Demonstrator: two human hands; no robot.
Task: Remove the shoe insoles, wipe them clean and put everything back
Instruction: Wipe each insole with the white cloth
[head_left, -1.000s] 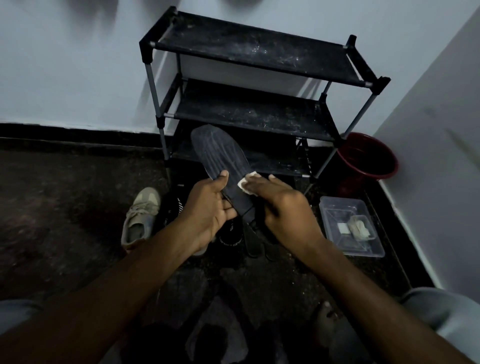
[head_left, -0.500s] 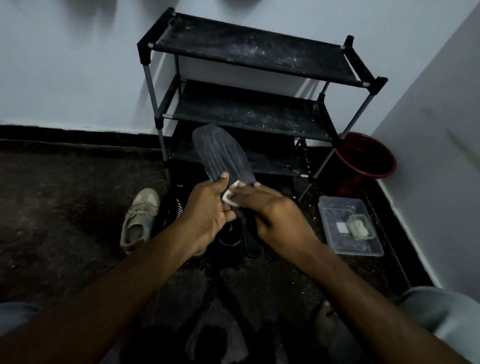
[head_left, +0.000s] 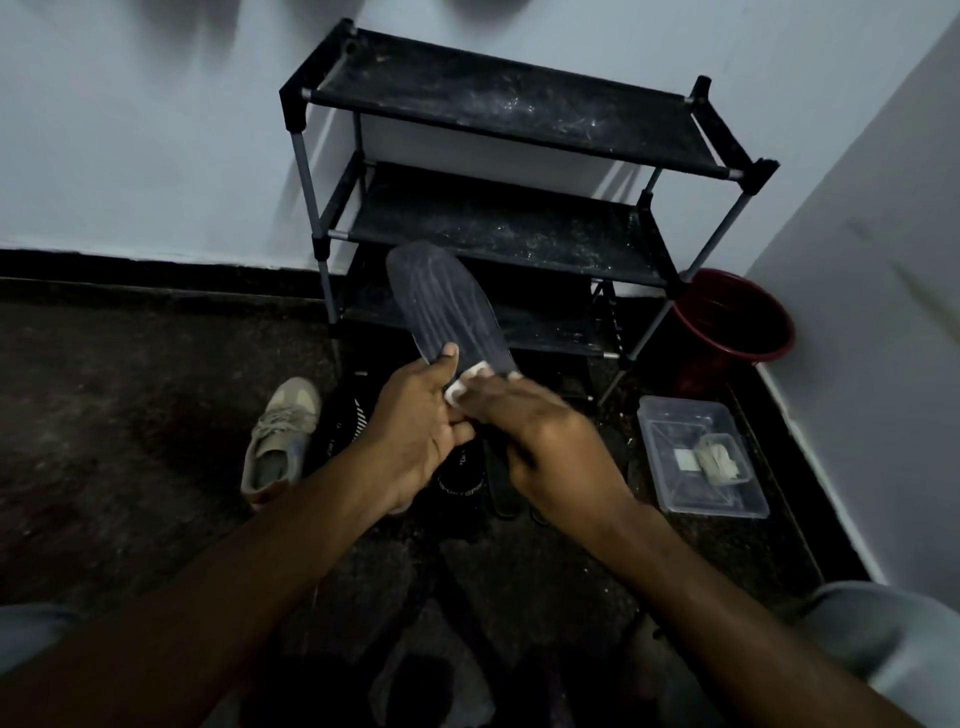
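Observation:
A dark grey insole (head_left: 441, 306) points up and away in front of the shoe rack. My left hand (head_left: 415, 431) grips its lower part, thumb on the top face. My right hand (head_left: 545, 441) pinches a small white wipe (head_left: 465, 384) and presses it on the insole just beside my left thumb. The insole's heel end is hidden under both hands. On the floor below lie a beige sneaker (head_left: 283, 441) to the left and a black shoe (head_left: 460, 478) partly hidden beneath my hands.
A black three-shelf shoe rack (head_left: 498, 218) stands against the wall. A dark red bucket (head_left: 735, 322) sits in the right corner. A clear plastic box (head_left: 701, 457) with white wipes lies on the floor at right. The white wall runs close along the right.
My right hand has slid the wipe down and to the left along the insole, up against my left thumb. The insole has tipped a little more upright.

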